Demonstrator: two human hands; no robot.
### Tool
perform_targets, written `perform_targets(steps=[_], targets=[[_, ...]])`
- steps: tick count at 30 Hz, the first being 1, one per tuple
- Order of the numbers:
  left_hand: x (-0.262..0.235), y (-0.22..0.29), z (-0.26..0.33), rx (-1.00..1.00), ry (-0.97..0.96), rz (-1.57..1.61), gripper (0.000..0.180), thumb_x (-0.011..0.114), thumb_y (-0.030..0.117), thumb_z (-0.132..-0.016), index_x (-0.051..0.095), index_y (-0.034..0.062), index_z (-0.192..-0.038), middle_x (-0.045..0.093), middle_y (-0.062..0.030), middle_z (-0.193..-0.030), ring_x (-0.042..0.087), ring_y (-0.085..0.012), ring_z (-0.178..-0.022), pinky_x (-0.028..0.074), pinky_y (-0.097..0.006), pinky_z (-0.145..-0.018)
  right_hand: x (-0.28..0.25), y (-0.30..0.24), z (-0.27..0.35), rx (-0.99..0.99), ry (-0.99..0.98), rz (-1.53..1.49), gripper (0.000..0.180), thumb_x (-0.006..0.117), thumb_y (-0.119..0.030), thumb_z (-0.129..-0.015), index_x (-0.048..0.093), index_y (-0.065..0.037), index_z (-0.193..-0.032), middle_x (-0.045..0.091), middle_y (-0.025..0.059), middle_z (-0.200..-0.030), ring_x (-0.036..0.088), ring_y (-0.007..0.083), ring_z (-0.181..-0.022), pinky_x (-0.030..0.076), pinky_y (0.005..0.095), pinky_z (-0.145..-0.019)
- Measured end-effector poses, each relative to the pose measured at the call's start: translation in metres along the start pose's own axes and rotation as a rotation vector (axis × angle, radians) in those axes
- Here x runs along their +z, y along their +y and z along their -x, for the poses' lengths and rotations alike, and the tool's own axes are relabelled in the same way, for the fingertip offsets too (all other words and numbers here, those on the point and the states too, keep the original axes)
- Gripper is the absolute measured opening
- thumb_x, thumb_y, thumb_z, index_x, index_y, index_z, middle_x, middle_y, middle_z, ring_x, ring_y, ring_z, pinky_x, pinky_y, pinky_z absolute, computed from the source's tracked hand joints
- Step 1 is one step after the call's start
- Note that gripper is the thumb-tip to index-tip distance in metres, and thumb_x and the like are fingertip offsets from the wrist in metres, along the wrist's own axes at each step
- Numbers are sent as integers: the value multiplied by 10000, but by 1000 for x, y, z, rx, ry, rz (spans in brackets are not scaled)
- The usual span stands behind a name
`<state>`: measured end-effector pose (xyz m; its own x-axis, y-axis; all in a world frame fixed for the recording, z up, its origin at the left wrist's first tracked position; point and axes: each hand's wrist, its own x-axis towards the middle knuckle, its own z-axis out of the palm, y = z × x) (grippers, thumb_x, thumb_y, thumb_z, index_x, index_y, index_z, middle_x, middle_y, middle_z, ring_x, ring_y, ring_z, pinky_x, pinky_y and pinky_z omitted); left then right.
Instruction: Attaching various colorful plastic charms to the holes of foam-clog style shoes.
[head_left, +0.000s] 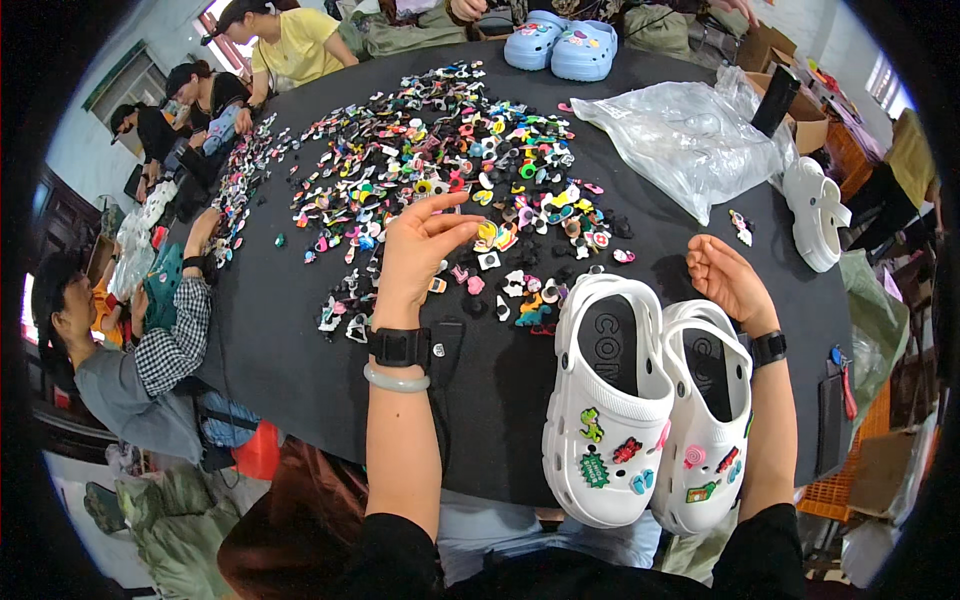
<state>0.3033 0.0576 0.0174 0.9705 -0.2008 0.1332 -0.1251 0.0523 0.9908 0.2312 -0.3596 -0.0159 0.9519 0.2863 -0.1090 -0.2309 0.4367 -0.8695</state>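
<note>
Both of my hands hover over the black round bench [300, 340]. My left hand [425, 245] is open, fingers stretched toward the heap of small coloured shoe charms [450, 150], fingertips just above a yellow charm [487, 232] at the heap's near edge; I cannot tell whether it touches. My right hand [728, 278] is loosely cupped, palm up, gripping nothing that I can see, just beyond the heel of the right-hand clog.

A pair of white clogs [650, 420] stands side by side on the bench close to me, between my forearms. Their long axes run away from me, tilted a little: toes point back toward my body, heel straps toward the middle of the bench. Each toe cap already carries several charms, green, red, pink and blue ones.

Farther out, the charm heap spreads across the middle of the bench and off to the left. A crumpled clear plastic bag [690, 135] lies at the far right, a pair of light blue clogs [560, 45] at the far edge, and a single white clog [815, 210] at the right rim.

Other people sit around the bench: one in a checked sleeve [175, 340] at my left, others farther along. Cardboard boxes [775, 50] stand beyond the far right.
</note>
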Motion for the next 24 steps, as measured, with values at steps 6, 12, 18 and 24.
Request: perform_targets(steps=[6,12,18,24], targets=[[1,-1,-2,-2,-35,62,362,667,-46,-828,569,-53,-1177,687,-170,-998,677,-193,-916,558,-289,-823,-1,2,-1,-1,-11,-20,236,438,-176,-1022,528,7,-1140,616,60,-946,613,118,-822,534,228,-715],[6,3,1,-7,-63,134,379,677,-47,-821,565,-47,-1183,687,-159,-989,679,-186,-879,569,-287,-798,-2,1,0,7,-2,-18,234,426,-173,-1025,525,5,-1142,613,59,-944,614,121,-832,537,230,-720],[6,5,3,-21,-83,157,375,676,-49,-822,566,-44,-1180,687,-155,-978,680,-186,-864,571,-289,-786,-1,1,0,4,-21,-18,236,432,-179,-1024,523,2,-1146,611,57,-952,612,119,-846,534,230,-734],[5,1,0,-4,-90,154,359,674,-49,-822,575,-45,-1167,686,-148,-978,676,-185,-876,564,-288,-799,-1,0,1,0,-16,6,234,441,-182,-1021,528,-4,-1145,610,47,-953,599,107,-835,520,225,-727]])
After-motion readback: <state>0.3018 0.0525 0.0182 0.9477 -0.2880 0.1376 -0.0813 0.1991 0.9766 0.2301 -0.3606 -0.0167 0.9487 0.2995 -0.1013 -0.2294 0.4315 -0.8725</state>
